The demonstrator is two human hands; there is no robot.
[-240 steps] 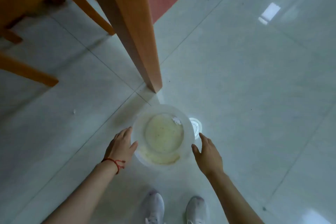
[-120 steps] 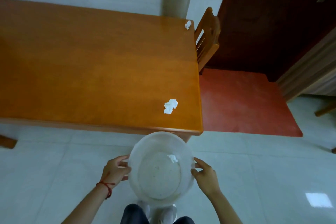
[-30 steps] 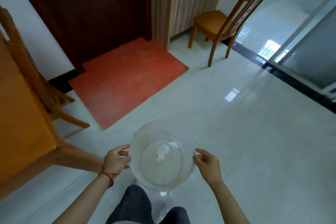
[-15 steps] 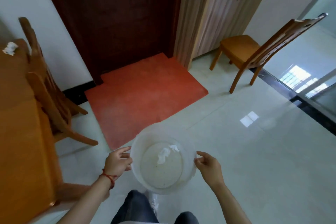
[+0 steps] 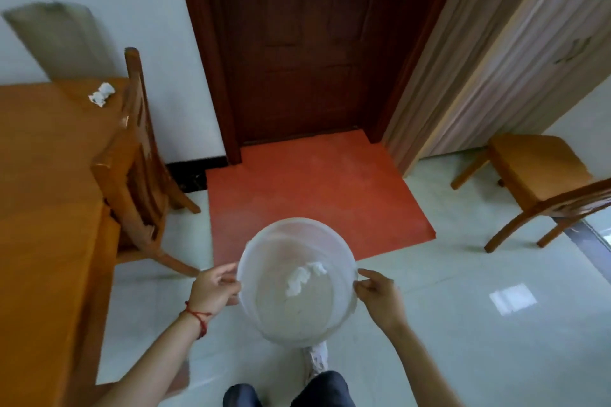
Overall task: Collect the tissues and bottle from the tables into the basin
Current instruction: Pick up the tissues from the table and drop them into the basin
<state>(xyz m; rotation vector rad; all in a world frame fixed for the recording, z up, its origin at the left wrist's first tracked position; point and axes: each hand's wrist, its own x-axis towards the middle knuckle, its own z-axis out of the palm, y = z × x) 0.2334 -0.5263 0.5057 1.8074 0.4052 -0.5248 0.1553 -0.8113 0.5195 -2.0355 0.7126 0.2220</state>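
Observation:
I carry a translucent white basin (image 5: 281, 317) in front of me at waist height over the tiled floor. My left hand (image 5: 213, 287) grips its left rim and my right hand (image 5: 378, 296) grips its right rim. Crumpled white tissues (image 5: 302, 276) lie inside the basin. Another crumpled tissue (image 5: 101, 94) rests on the far corner of the orange wooden table (image 5: 43, 192) at the left. No bottle shows in this view.
A wooden chair (image 5: 139, 162) stands tucked against the table's right end. Ahead is a dark brown door (image 5: 307, 43) with a red mat (image 5: 310, 195) before it. A second wooden chair (image 5: 542, 185) stands at the right. A grey cylinder (image 5: 62, 40) leans behind the table.
The view has swung left over the last second: the door now sits straight ahead and the table's far corner with its tissue has come into sight. Both hands keep hold of the basin.

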